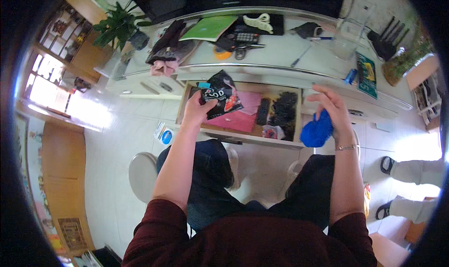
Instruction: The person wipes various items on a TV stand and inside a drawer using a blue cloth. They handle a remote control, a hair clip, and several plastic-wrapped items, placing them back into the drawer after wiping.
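My left hand [196, 109] grips a black printed plastic pouch [221, 102] by its left side, above the left part of an open drawer [242, 135]. The pouch bears writing and a food picture. To the right of the drawer, my right hand [329, 102] holds a crumpled blue cloth [317, 130] in its lower fingers, with thumb and index finger spread. Inside the drawer lie a pink folder or sheet [233, 121], a dark slim object [263, 111] and black items in clear plastic [284, 109]. The pouch hides part of the drawer's left side.
On the white cabinet top [277, 58] are a green book [208, 27], a calculator-like keypad [247, 38], a white claw hair clip [259, 22], dark clothing [168, 42] and a green plate [366, 74]. A stool [142, 176] stands left; another person's feet [389, 165] show right.
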### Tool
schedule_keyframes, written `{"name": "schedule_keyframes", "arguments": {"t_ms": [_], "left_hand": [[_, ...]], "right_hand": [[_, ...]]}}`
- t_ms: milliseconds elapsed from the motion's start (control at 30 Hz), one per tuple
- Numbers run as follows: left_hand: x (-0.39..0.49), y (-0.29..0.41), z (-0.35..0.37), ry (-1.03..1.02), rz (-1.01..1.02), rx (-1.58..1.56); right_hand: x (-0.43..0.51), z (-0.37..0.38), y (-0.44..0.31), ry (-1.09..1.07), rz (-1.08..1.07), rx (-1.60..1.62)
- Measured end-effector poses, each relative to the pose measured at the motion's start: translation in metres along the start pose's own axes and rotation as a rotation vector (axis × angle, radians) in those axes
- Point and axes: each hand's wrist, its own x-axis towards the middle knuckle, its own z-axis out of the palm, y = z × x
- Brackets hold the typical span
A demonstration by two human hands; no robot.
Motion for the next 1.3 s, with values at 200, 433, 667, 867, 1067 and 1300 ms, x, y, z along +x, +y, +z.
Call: {"name": "schedule_keyframes", "arguments": {"t_ms": [200,433,667,867,1067,1300], "left_hand": [[0.032,-0.103,-0.073,0.406,-0.251,-0.05],[0.057,-0.162,-0.067,0.495,-0.343,-0.502],[0.114,-0.177,-0.051,0.53,-0.488,-0.398],[0.147,-0.248,-0.075,0.743,-0.556,0.001],[0.139,-0.2,-0.061,0.503,-0.764,0.415],[0.089,-0.144,-0.032,0.435,-0.168,1.217]], "right_hand": [[-0.009,0.019,0.003,-0.099,0.038,-0.007],[0.004,0.025,0.01,-0.094,0.067,-0.019],[0.01,0.02,0.02,-0.085,0.103,-0.083],[0.011,0.017,0.022,-0.127,0.116,-0.055],[0.009,0.014,0.024,-0.105,0.112,-0.064],[0.001,0.008,0.019,-0.091,0.085,-0.033]]}}
